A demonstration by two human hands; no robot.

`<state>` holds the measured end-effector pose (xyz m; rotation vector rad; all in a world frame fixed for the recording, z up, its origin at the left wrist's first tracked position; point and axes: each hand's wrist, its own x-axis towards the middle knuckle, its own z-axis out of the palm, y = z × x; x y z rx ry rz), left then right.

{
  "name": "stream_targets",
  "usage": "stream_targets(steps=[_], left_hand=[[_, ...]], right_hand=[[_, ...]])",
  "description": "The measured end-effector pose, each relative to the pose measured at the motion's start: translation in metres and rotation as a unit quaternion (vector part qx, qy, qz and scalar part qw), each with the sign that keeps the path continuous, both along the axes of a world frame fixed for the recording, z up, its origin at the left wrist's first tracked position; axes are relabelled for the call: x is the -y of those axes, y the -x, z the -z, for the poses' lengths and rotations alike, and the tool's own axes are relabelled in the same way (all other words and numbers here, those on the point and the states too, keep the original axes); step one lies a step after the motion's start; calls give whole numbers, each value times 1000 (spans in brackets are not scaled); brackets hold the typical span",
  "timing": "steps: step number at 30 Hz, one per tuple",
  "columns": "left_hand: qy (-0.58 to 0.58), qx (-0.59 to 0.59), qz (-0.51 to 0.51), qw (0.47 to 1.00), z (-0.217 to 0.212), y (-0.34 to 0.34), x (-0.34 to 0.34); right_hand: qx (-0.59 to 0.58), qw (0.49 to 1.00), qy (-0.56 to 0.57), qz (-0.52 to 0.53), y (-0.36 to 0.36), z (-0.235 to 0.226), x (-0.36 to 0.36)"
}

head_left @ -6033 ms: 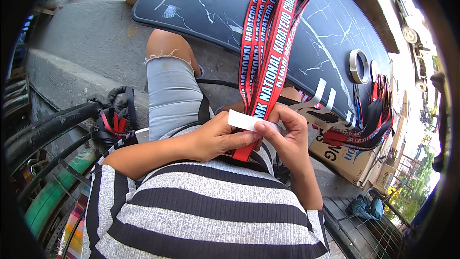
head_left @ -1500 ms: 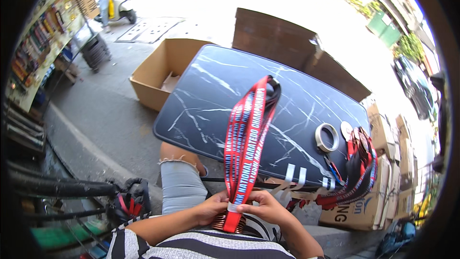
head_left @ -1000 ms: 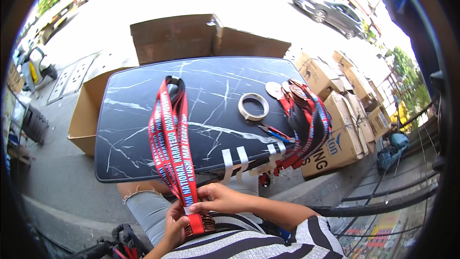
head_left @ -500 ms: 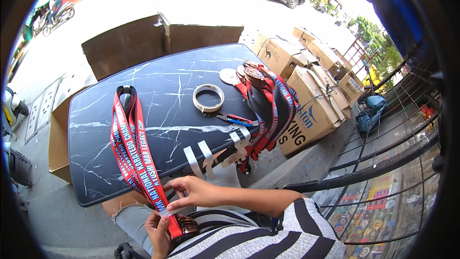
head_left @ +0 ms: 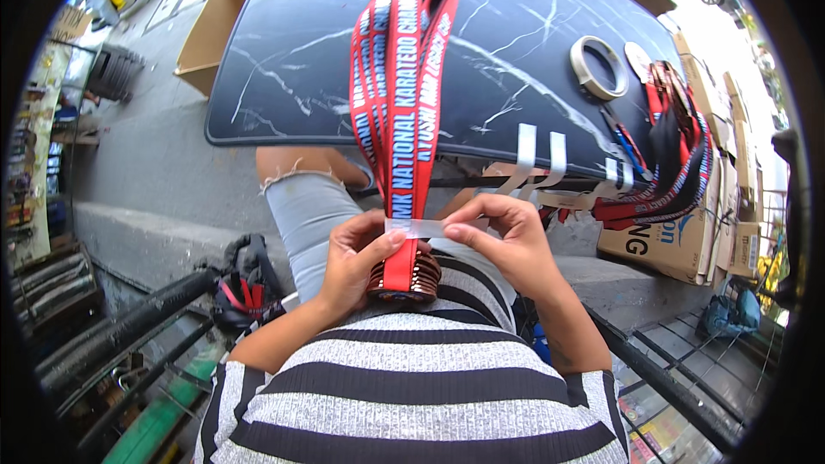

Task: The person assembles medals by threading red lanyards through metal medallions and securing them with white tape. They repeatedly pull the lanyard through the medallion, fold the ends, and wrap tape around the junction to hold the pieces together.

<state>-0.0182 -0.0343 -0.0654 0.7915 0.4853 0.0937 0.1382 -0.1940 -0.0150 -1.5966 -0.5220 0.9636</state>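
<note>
A bundle of red medal ribbons [head_left: 402,112] with pale lettering stretches from the table down to my lap, its black looped end lying on the tabletop. At its near end a stack of bronze-coloured medals [head_left: 423,282] rests against my striped shirt. My left hand [head_left: 354,259] is closed round the ribbons just above the medals, its thumb pressing one end of a strip of tape [head_left: 421,228]. The strip lies across the front of the ribbons. Between thumb and forefinger, my right hand [head_left: 509,239] pinches the strip's other end, off to the right of the bundle.
On the dark marbled table [head_left: 296,43] are a tape roll [head_left: 599,67], pliers [head_left: 626,139] and a second bundle of medals [head_left: 681,142]. Several tape strips [head_left: 527,150] hang from the near edge. Cardboard boxes [head_left: 666,245] stand right; metal bars [head_left: 129,326] flank me.
My view has swung left and downward. My right hand has moved from over the ribbons to their right side, drawing the tape strip out straight; my left hand keeps its hold.
</note>
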Motion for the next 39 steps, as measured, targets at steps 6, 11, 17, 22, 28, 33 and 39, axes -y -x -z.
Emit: stream_targets(steps=[6, 11, 17, 22, 28, 33, 39], left_hand=[[-22, 20, 13, 999, -2, 0, -1], [42, 69, 0, 997, 1, 1, 0], [57, 85, 28, 994, 1, 0, -1], [4, 67, 51, 996, 2, 1, 0], [-23, 84, 54, 995, 8, 1, 5], [28, 97, 75, 992, 10, -2, 0], [85, 111, 30, 990, 9, -7, -2]], right_hand=[[-34, 999, -4, 12, 3, 14, -1], [-79, 997, -15, 10, 6, 26, -5], [-122, 991, -53, 26, 14, 44, -15], [-114, 991, -61, 34, 16, 57, -15], [-170, 981, -64, 66, 19, 69, -11], [-246, 963, -93, 63, 20, 73, -6], [-274, 952, -134, 34, 20, 65, -13]])
